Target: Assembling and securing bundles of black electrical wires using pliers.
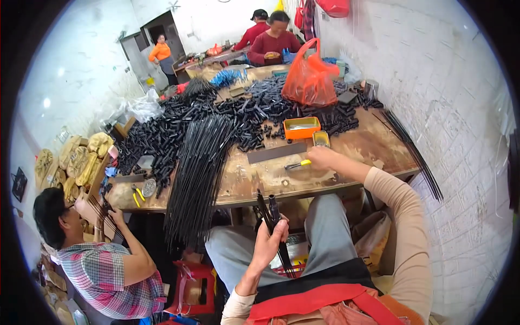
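Note:
My left hand [271, 238] is closed round a bundle of thin black rods [283, 257] with thicker black tubes [273, 205] at the upper end, held upright above my lap. Out over the table, my right hand [324, 157] has its fingers bent down at the near edge of a small yellow box [320, 137] of tiny pieces. Whatever those fingers pinch is hidden. Just left of that hand lie yellow-handled pliers [295, 165], partly beside its knuckles. A flat dark strip [277, 153] rests behind the pliers.
An orange tray [301, 128] and a red plastic bag [311, 81] stand farther back. Black tube pieces [179, 116] cover much of the table [374, 149]. Long black rods [197, 173] overhang its front edge. A co-worker [111, 265] sits at left; more people are at the back.

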Action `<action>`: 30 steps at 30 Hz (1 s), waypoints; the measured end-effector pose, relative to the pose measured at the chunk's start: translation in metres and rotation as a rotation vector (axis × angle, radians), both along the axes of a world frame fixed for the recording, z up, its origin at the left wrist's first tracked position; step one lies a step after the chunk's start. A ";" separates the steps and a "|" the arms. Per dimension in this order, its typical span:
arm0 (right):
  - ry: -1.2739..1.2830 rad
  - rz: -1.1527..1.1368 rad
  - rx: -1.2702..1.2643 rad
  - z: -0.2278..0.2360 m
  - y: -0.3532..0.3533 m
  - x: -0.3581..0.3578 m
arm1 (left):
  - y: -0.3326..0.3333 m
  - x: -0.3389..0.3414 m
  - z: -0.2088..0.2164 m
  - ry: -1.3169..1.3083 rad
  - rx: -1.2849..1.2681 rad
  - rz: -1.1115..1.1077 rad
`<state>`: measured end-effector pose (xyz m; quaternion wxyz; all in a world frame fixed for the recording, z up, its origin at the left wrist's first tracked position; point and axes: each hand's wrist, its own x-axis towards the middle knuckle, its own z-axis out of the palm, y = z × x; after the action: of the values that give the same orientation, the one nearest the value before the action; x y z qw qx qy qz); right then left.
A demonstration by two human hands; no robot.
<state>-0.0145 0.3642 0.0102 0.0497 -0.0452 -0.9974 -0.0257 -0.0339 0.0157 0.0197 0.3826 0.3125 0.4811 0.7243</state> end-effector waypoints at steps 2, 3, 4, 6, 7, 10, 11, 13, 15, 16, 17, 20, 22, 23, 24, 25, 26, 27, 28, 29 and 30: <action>0.005 0.035 0.000 0.009 -0.001 -0.006 | -0.004 0.004 0.011 0.171 0.005 0.028; -0.007 0.069 -0.012 0.012 -0.002 -0.007 | -0.007 0.006 0.016 0.184 0.018 0.029; -0.005 0.070 -0.012 0.015 0.000 -0.003 | -0.009 0.009 0.019 0.186 0.018 0.030; 0.106 0.063 -0.185 0.031 -0.005 0.012 | -0.012 0.016 0.021 0.218 0.011 0.032; 0.109 0.065 -0.184 0.037 -0.008 0.019 | -0.010 0.017 0.019 0.208 0.001 0.018; 0.128 -0.210 -0.782 0.037 -0.001 0.031 | -0.001 0.012 0.006 0.165 0.005 -0.014; 0.159 -0.273 -0.935 0.029 0.008 0.035 | 0.000 0.010 0.007 0.161 0.000 -0.013; 0.187 -0.343 -1.149 0.020 0.019 0.039 | 0.004 0.009 0.011 0.102 0.021 -0.121; 0.198 -0.373 -1.270 0.020 0.026 0.039 | 0.004 0.008 0.015 0.065 0.026 -0.157; 0.214 -0.394 -1.383 0.025 0.021 0.039 | 0.002 0.008 0.014 0.035 0.040 -0.185; 0.243 -0.386 -1.568 0.027 0.014 0.040 | 0.003 0.007 0.012 0.031 0.037 -0.191; 0.351 -0.375 -1.701 0.026 -0.005 0.051 | 0.011 0.002 0.002 -0.017 0.034 -0.195; 0.317 -0.366 -1.713 0.011 -0.017 0.058 | 0.016 0.000 0.001 -0.017 0.007 -0.157; 0.348 -0.387 -1.778 0.017 -0.041 0.064 | 0.018 -0.002 -0.003 -0.059 0.014 -0.166; 0.377 -0.408 -1.849 0.021 -0.061 0.068 | 0.020 -0.004 -0.006 -0.098 0.017 -0.173; 0.364 -0.411 -1.857 0.018 -0.077 0.073 | 0.023 -0.007 -0.008 -0.079 -0.001 -0.162; 0.394 -0.370 -1.966 0.013 -0.091 0.078 | 0.025 -0.008 -0.007 -0.091 -0.017 -0.155; 0.421 -0.332 -2.078 0.012 -0.102 0.081 | 0.027 -0.010 -0.004 -0.085 -0.037 -0.148; 0.400 -0.353 -2.109 0.014 -0.113 0.082 | 0.027 -0.012 -0.003 -0.082 -0.069 -0.141; 0.427 -0.296 -2.126 0.018 -0.127 0.085 | 0.026 -0.013 -0.003 -0.066 -0.041 -0.169; 0.458 -0.247 -2.144 0.024 -0.138 0.088 | 0.028 -0.015 -0.003 -0.055 -0.014 -0.200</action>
<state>0.0738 0.2265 0.0342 0.1655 -0.1678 -0.4584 0.8569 -0.0491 0.0437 0.0168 0.4683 0.3361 0.4420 0.6873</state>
